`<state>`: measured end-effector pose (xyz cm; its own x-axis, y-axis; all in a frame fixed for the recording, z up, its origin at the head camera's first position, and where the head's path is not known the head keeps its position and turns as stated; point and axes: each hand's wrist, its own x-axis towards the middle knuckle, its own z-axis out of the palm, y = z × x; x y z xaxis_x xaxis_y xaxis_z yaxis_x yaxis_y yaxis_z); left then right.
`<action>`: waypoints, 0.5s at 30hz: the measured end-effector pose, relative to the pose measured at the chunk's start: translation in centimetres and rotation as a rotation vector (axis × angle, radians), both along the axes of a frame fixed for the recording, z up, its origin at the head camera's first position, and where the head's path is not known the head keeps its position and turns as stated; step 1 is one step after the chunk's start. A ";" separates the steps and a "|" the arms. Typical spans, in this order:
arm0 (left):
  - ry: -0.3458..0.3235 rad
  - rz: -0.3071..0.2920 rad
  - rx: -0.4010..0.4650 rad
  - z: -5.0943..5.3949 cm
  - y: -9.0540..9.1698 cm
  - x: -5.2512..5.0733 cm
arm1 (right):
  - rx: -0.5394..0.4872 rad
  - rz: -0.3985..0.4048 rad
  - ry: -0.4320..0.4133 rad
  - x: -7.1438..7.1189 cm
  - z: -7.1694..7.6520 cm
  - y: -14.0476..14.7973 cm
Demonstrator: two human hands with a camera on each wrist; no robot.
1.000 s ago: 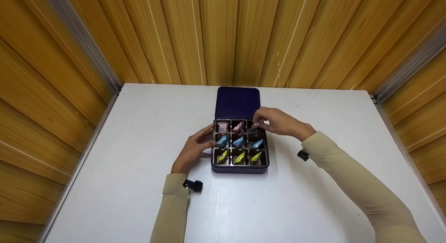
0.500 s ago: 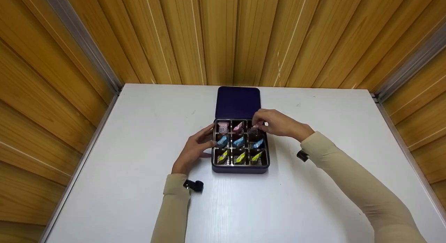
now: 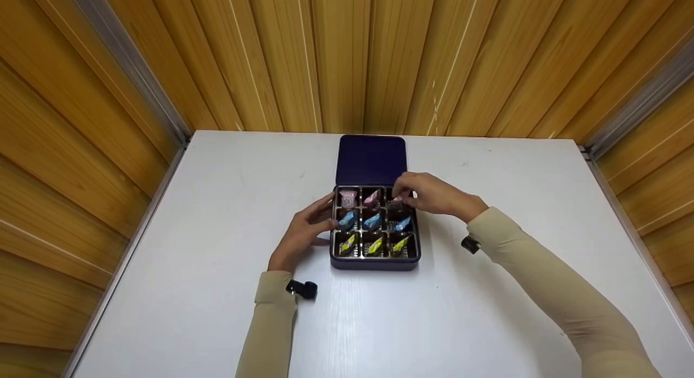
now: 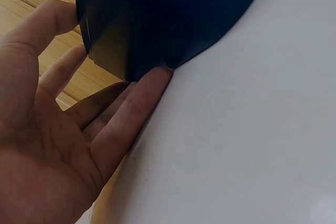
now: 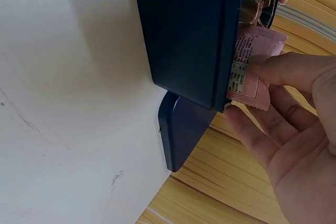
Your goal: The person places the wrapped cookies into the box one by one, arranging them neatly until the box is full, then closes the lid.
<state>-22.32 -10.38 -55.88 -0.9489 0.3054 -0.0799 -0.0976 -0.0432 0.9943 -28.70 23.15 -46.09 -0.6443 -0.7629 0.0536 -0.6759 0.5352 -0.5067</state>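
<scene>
A dark blue tin (image 3: 374,264) with a divided tray stands on the table, its lid (image 3: 371,160) laid back at the far side. My right hand (image 3: 431,193) pinches a pink wrapped candy (image 5: 252,66) between thumb and fingers, partly down in the back right compartment. My left hand (image 3: 301,231) rests against the tin's left side, fingers extended and fingertips touching the wall in the left wrist view. Pink candies (image 3: 372,198) fill the other back compartments. Blue candies (image 3: 372,221) lie in the middle row and yellow candies (image 3: 374,245) in the front row.
The white table (image 3: 206,215) surrounds the tin. Wood-patterned panels (image 3: 341,58) rise behind the table and at both sides.
My right hand has lowered slightly with the pink candy, which sits deeper in the back right compartment. My left hand stays against the tin.
</scene>
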 end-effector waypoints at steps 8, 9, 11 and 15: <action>0.012 -0.005 -0.009 -0.1 0.0 0.1 | -0.001 0.008 0.005 0.2 -0.1 0.0; 0.011 -0.005 -0.011 -0.1 0.0 0.1 | 0.002 0.008 0.007 0.2 0.0 0.0; 0.013 -0.006 -0.013 0.0 0.0 0.2 | 0.008 0.006 0.011 0.2 0.0 0.0; 0.020 -0.007 -0.016 0.0 0.0 0.2 | 0.016 0.000 0.020 0.3 0.0 0.0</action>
